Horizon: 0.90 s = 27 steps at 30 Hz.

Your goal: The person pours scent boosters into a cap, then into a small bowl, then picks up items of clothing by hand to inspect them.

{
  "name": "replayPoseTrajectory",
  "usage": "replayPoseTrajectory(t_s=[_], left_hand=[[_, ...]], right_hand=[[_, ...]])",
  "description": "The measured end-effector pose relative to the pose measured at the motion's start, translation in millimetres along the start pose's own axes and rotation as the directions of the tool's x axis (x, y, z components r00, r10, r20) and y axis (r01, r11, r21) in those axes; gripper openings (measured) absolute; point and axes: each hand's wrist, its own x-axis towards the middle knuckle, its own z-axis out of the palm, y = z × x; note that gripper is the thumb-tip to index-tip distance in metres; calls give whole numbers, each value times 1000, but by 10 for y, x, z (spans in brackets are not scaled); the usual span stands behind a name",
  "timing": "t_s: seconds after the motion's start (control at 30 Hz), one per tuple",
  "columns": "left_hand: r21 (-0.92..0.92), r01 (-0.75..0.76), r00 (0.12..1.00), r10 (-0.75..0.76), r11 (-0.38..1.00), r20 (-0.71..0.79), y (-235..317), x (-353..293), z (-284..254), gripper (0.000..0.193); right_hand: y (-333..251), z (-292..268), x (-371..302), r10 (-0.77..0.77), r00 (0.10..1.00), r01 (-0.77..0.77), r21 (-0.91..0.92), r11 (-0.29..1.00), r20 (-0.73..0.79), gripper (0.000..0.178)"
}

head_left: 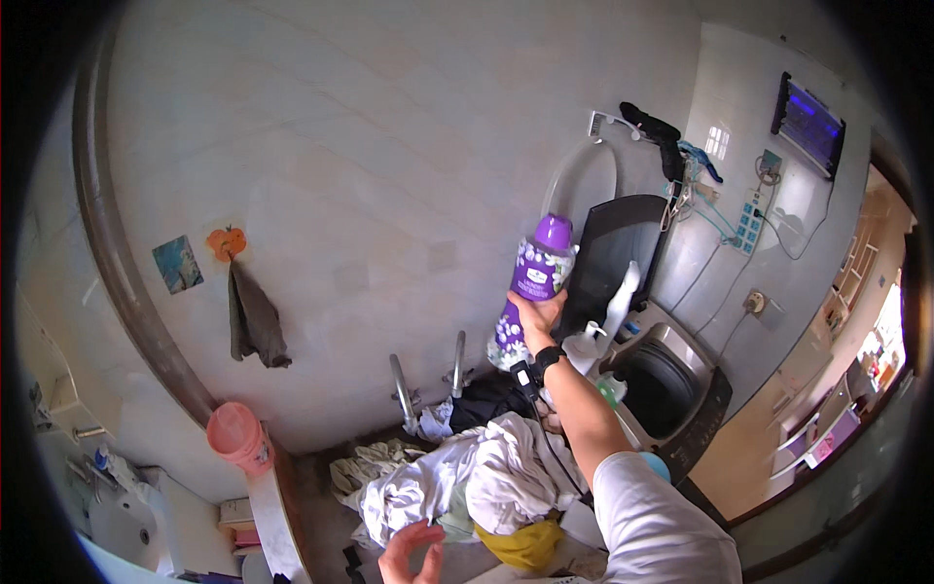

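Note:
My right hand is wrapped round a purple laundry bottle with a purple cap and a white flower pattern. The bottle is held up in front of the wall, a little tilted, beside the raised dark lid of a top-loading washing machine. Low in the picture, my left hand is raised with fingers curved and apart, holding nothing. It is nearest to a heap of white clothes. A mustard-yellow cloth lies at the heap's near side.
Two metal taps rise behind the heap. White pump bottles stand beside the washer. A pink bucket sits on a ledge at left, near a washbasin. A dark cloth hangs on the wall; a power strip and cords hang at right.

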Motion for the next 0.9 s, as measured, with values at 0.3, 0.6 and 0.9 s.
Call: replayPoseTrajectory(t_s=[0.3,0.6,0.9], left_hand=[[117,-259,963,248,959,102,307,-235,64,32],[-144,-435,896,444,889,34,509,-463,105,16],[13,-784,618,779,620,104,999,-318,277,62]], right_hand=[[-2293,-792,-391,-323,930,248,350,903,174,85],[-3433,-2312,-918,-462,715,43,628,777,524,58],[-2955,-3648,-1581,-434,371,-303,549,779,821,86]])
